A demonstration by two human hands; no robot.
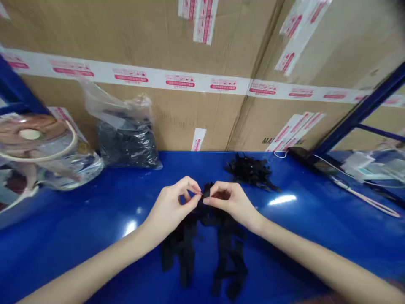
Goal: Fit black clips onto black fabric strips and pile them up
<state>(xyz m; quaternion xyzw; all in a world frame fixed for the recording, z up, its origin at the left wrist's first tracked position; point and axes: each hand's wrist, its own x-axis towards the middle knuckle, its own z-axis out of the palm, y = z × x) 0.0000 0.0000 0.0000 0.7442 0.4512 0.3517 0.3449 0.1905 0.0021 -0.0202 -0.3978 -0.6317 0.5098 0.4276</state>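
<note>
Left hand (172, 204) and right hand (233, 202) pinch a black strip (206, 191), seemingly for fine control; loose strips (187, 257) lie below, likely for reach.

The bare left forearm (104, 262) and right forearm (311, 253) slant inward from the lower corners. The left hand (173, 202) and right hand (233, 203) nearly meet, each pinching thumb against index finger, other fingers bent behind.
</note>
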